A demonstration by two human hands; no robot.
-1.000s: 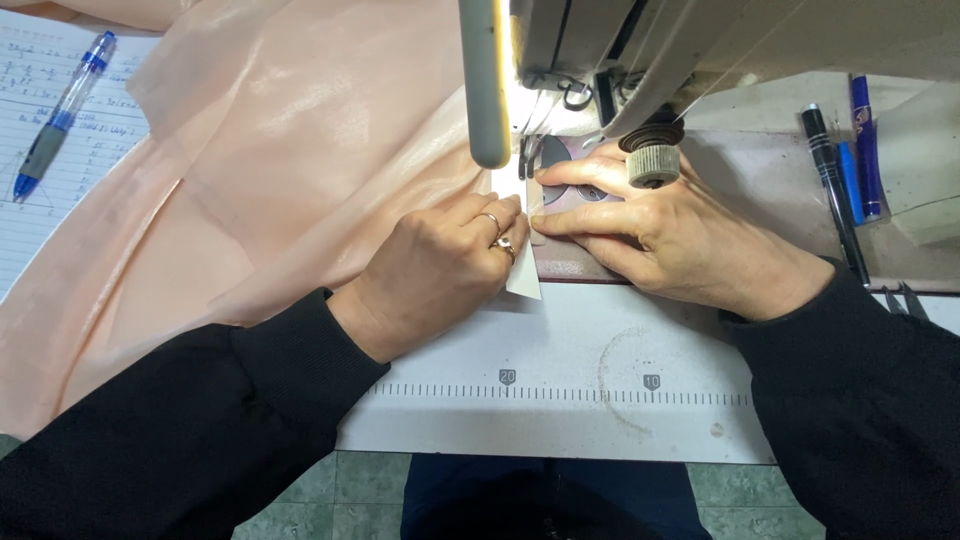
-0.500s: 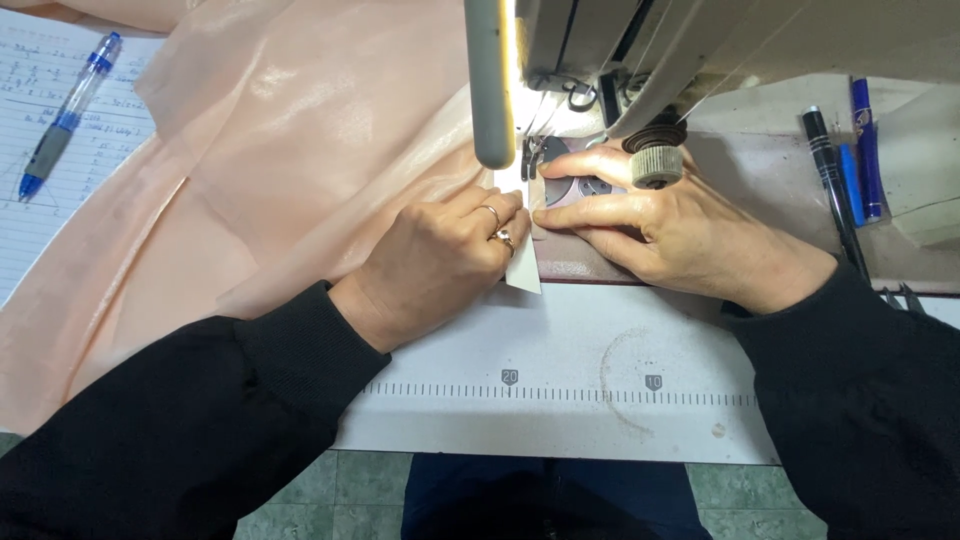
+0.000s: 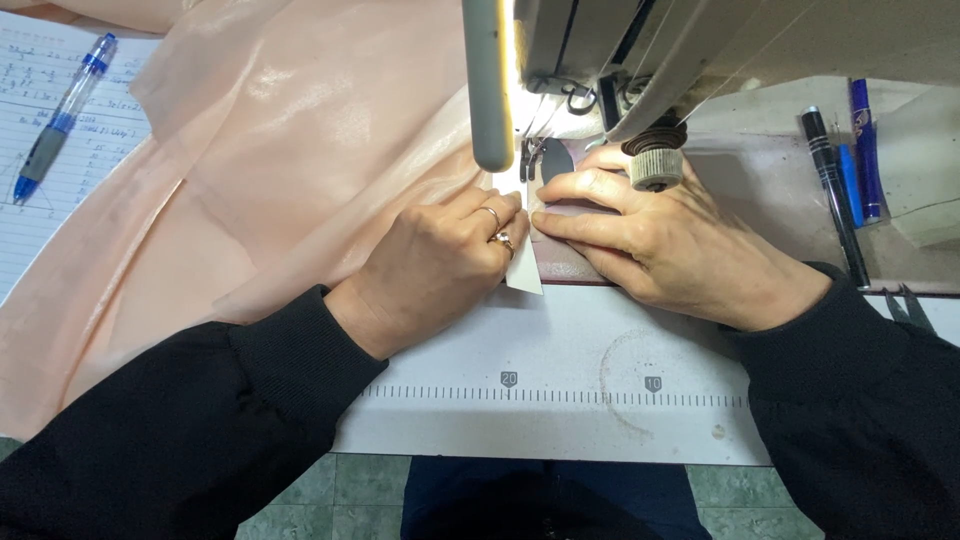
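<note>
My left hand, with rings on one finger, lies curled on the edge of a shiny peach fabric and presses a narrow white strip against it. My right hand lies flat just to the right, fingers stretched toward the needle area of the sewing machine, pinning the strip's end down. The fingertips of both hands almost meet under the lit machine head. Black sleeves cover both arms.
A blue pen lies on lined paper at the far left. Several pens lie on the right of the machine bed, small snips near them. A white table with a printed ruler runs along the front.
Both hands have slid a little away from me toward the needle, taking the fabric edge and white strip with them. My right fingers now reach closer to the presser foot.
</note>
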